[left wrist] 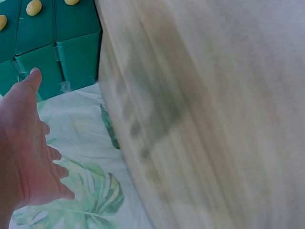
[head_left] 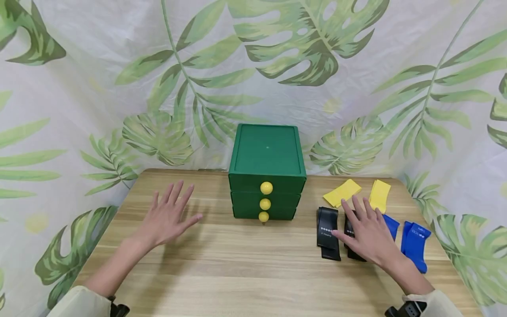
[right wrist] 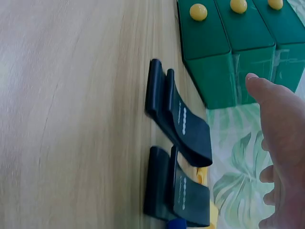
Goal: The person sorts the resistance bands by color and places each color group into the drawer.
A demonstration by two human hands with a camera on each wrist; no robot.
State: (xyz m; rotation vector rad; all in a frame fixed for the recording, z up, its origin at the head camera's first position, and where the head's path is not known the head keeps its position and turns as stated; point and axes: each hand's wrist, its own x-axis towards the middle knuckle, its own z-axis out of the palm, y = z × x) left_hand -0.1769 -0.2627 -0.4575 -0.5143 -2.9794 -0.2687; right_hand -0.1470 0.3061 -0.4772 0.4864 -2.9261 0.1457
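My left hand [head_left: 168,218] hovers over the left half of the table with fingers spread, holding nothing. Fingers straight, my right hand [head_left: 370,231] is above the folded resistance bands and overlaps one black band [head_left: 350,233] in the head view. Another black band [head_left: 328,231], with white dots printed on it, lies just left of that hand. Two yellow bands [head_left: 343,193] lie beyond the fingertips, and two blue bands [head_left: 416,244] lie to the right, one partly hidden by the hand. Between the hands stands a green three-drawer box [head_left: 267,152], its drawers closed.
Round yellow knobs [head_left: 266,188] stick out from the drawer fronts. The wooden table [head_left: 245,273] ends at the back against a hanging leaf-print cloth [head_left: 214,101], which also runs along both sides.
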